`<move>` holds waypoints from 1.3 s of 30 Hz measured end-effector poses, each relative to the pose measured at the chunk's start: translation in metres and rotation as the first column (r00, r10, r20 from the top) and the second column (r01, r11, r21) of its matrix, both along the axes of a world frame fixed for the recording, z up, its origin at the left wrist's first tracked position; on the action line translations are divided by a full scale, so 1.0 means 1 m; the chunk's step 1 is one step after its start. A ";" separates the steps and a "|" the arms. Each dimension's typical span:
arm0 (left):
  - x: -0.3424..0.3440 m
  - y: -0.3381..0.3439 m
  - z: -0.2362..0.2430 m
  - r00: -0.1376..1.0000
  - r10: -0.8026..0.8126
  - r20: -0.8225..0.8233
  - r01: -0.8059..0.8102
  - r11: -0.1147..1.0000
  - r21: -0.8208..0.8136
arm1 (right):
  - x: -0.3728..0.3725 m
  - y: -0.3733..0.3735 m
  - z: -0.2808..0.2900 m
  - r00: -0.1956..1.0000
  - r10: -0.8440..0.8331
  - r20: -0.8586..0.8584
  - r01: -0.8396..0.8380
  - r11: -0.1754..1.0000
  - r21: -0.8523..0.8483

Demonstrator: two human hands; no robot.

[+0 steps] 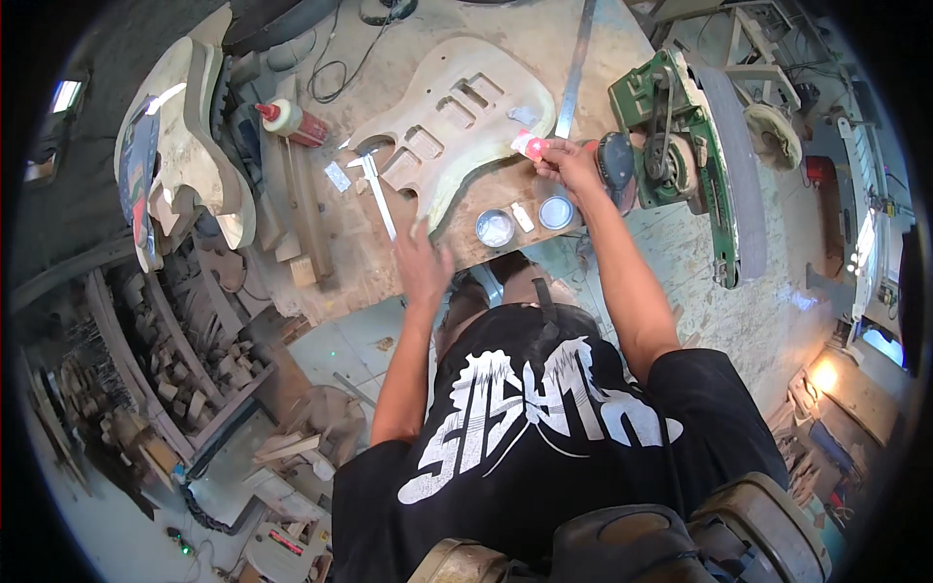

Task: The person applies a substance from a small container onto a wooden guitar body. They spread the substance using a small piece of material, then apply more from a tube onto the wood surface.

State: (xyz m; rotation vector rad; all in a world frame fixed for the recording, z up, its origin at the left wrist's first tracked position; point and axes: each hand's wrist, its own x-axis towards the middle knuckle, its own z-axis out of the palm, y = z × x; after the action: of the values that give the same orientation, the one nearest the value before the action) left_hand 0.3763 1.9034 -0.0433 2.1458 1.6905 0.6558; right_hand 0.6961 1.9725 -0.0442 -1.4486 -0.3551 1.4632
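A pale wooden guitar body (486,146) with routed cavities lies on the workbench (340,282). My right hand (573,170) pinches a small pink-and-white object (533,146) at the body's right edge, beside a light bluish patch (520,114). My left hand (423,262), blurred, has fingers loosely apart, just below the lower end of a silver caliper (377,194), which lies by the body's horn. Near the front edge stand two open round tins (495,227) with a small white bottle (522,217) between them. A small white block (337,176) lies left of the caliper.
At left are stacked body blanks (194,155), a red-capped glue bottle (292,124) and wood strips (301,223). A long metal straightedge (573,78) lies at the back right, beside a sander (616,165) and a green belt machine (671,136). Wood offcuts (224,369) fill racks below left.
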 end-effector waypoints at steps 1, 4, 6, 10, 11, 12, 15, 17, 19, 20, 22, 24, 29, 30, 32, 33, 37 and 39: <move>0.004 -0.007 -0.001 0.994 -0.078 0.076 0.081 0.996 -0.042 | -0.001 -0.005 -0.006 1.000 -0.005 -0.007 0.005 1.000 -0.001; 0.023 -0.018 -0.015 0.972 -0.112 0.205 0.151 0.971 -0.184 | -0.010 -0.013 -0.006 0.999 -0.048 -0.020 0.047 0.998 -0.030; 0.038 -0.019 -0.024 0.969 -0.088 0.229 0.151 0.950 -0.274 | -0.013 -0.018 -0.005 0.997 -0.071 -0.017 0.070 0.995 -0.066; 0.057 -0.008 -0.033 0.958 -0.100 0.270 0.173 0.949 -0.264 | -0.010 -0.027 -0.005 0.998 -0.046 -0.032 0.044 0.997 -0.058; 0.059 -0.003 -0.036 0.955 -0.126 0.270 0.193 0.952 -0.237 | -0.009 -0.028 -0.005 0.998 -0.049 -0.028 0.047 0.997 -0.054; 0.060 0.000 -0.038 0.951 -0.151 0.269 0.211 0.955 -0.209 | -0.009 -0.028 -0.004 0.999 -0.049 -0.022 0.047 0.997 -0.063; 0.060 0.002 -0.037 0.949 -0.155 0.273 0.215 0.955 -0.205 | -0.008 -0.028 -0.005 0.998 -0.054 -0.017 0.052 0.996 -0.078; 0.055 -0.002 -0.035 0.954 -0.134 0.269 0.191 0.962 -0.198 | -0.008 -0.026 -0.004 0.998 -0.057 -0.023 0.055 0.995 -0.086; 0.050 -0.007 -0.032 0.959 -0.110 0.262 0.163 0.967 -0.193 | -0.011 -0.023 -0.003 0.997 -0.075 -0.006 0.074 0.989 -0.127; 0.046 -0.010 -0.031 0.961 -0.071 0.266 0.124 0.974 -0.188 | -0.011 -0.022 -0.007 0.997 -0.078 -0.011 0.076 0.989 -0.127; 0.039 -0.014 -0.030 0.964 -0.034 0.265 0.085 0.980 -0.182 | -0.009 -0.014 -0.015 0.998 -0.060 0.025 0.063 0.989 -0.138; 0.031 -0.016 -0.030 0.971 -0.003 0.238 0.057 0.973 -0.223 | -0.015 -0.005 -0.018 0.999 -0.043 0.021 0.046 0.989 -0.139; 0.020 -0.019 -0.033 0.973 0.008 0.231 0.048 0.971 -0.234 | -0.029 0.021 -0.032 0.999 -0.002 0.043 0.008 0.991 -0.133; 0.019 -0.022 -0.034 0.970 0.023 0.243 0.036 0.972 -0.233 | -0.029 0.026 -0.035 0.998 0.015 0.053 -0.009 0.993 -0.115; 0.014 -0.030 -0.033 0.969 0.054 0.243 0.015 0.962 -0.273 | -0.029 0.031 -0.043 0.997 -0.024 0.073 0.029 0.997 -0.072; 0.013 -0.033 -0.032 0.966 0.081 0.247 -0.003 0.953 -0.303 | -0.025 0.031 -0.047 0.997 -0.030 0.072 0.036 0.996 -0.079; -0.013 -0.064 -0.039 0.969 0.173 0.177 -0.071 0.878 -0.473 | -0.029 0.024 -0.033 0.899 0.155 0.409 -0.097 0.983 -0.159; -0.024 -0.078 -0.047 0.951 0.192 0.240 -0.060 0.882 -0.467 | -0.035 0.008 -0.019 0.817 0.219 0.533 -0.122 0.970 -0.213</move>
State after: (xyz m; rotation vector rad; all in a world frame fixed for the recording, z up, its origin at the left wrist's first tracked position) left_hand 0.3525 1.8254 -0.0901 1.5478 1.6409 0.5042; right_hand 0.6611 1.9803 -0.0627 -2.0232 -0.7510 1.2026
